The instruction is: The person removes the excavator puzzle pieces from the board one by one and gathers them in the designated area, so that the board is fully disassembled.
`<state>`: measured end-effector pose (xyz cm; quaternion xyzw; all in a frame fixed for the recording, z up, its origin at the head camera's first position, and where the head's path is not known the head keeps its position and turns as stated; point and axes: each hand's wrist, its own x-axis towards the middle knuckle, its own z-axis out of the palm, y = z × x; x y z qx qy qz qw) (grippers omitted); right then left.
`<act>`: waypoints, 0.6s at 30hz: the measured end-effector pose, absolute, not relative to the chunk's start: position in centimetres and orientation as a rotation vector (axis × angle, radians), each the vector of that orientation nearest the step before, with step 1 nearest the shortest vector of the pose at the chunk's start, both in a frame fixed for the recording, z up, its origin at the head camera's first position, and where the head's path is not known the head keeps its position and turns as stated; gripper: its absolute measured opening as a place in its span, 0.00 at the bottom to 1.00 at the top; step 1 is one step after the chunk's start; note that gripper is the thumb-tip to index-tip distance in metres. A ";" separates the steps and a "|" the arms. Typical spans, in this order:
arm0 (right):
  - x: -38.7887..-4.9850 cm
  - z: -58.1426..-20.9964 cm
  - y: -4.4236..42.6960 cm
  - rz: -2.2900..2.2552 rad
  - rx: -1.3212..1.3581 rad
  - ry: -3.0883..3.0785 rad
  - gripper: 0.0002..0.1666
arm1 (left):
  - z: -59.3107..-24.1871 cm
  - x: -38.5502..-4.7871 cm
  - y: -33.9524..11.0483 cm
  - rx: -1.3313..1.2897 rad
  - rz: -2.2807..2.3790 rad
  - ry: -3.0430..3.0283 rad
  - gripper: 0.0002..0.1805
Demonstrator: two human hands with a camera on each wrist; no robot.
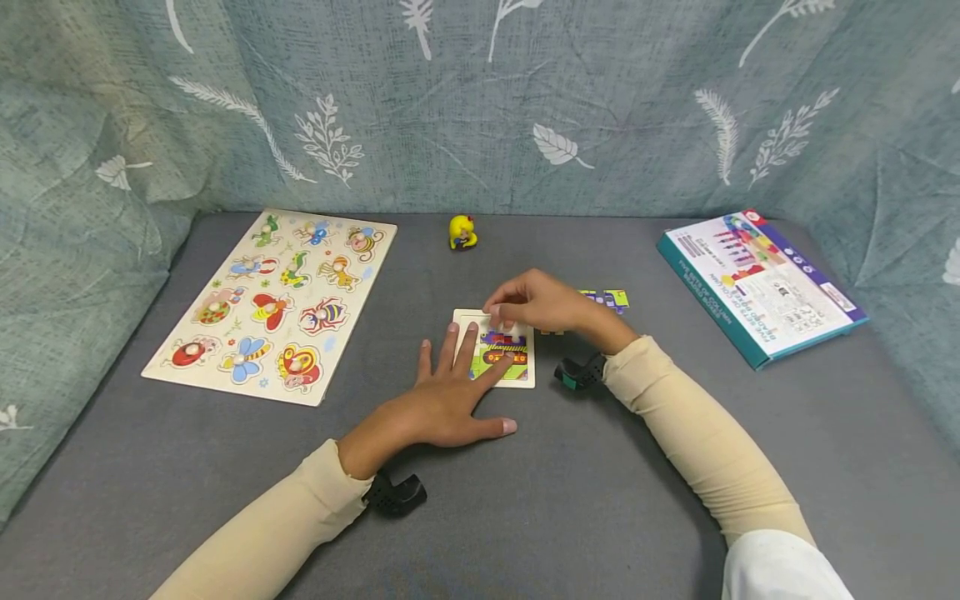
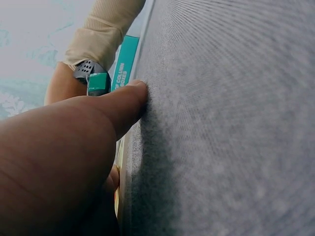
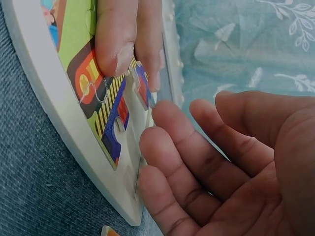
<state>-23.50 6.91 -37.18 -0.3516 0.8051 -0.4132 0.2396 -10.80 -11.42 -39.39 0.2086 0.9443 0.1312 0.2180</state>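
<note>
A small jigsaw puzzle board (image 1: 529,377) with a pale frame and a tracked-vehicle picture lies on the grey table. My left hand (image 1: 442,408) is spread flat, its fingers resting across the board's left part and picture. Over the board's upper right is my right hand (image 1: 543,302), its fingers loosely bent. In the right wrist view, the right fingertips (image 3: 160,142) are beside the board's far edge, with thumb apart and nothing visible between them. The picture's upper part shows bare board around some fitted pieces (image 3: 115,130). The left wrist view mostly shows the left thumb (image 2: 130,96).
Loose puzzle pieces (image 1: 617,300) lie beyond the right wrist, partly hidden by it. An insect peg puzzle (image 1: 281,304) lies at left. A yellow toy figure (image 1: 462,233) stands at the back, and a teal-sided box (image 1: 761,287) lies at right. Patterned cloth (image 1: 480,108) hangs behind.
</note>
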 end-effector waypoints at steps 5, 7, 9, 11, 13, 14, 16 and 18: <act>-23.5 -37.2 6.7 -1.153 -0.977 2.198 0.14 | -39.4 -10.8 -11.5 0.591 0.372 2.623 0.49; -23.5 -37.3 6.6 -1.158 -0.988 2.193 0.14 | -39.4 -10.7 -11.5 0.596 0.372 2.626 0.49; -23.5 -37.4 6.6 -1.161 -1.001 2.182 0.14 | -39.4 -10.7 -11.5 0.599 0.374 2.628 0.49; -23.5 -37.5 6.5 -1.166 -1.020 2.166 0.13 | -39.3 -10.7 -11.5 0.600 0.373 2.630 0.49; -23.5 -37.6 6.4 -1.172 -1.036 2.152 0.12 | -39.3 -10.7 -11.5 0.602 0.373 2.630 0.49; -23.5 -37.6 6.4 -1.177 -1.042 2.144 0.12 | -39.3 -10.7 -11.5 0.601 0.373 2.630 0.49; -23.5 -37.6 6.4 -1.182 -1.052 2.134 0.12 | -39.4 -10.7 -11.5 0.602 0.371 2.632 0.49; -23.5 -37.6 6.4 -1.182 -1.058 2.126 0.13 | -39.4 -10.7 -11.6 0.602 0.373 2.633 0.49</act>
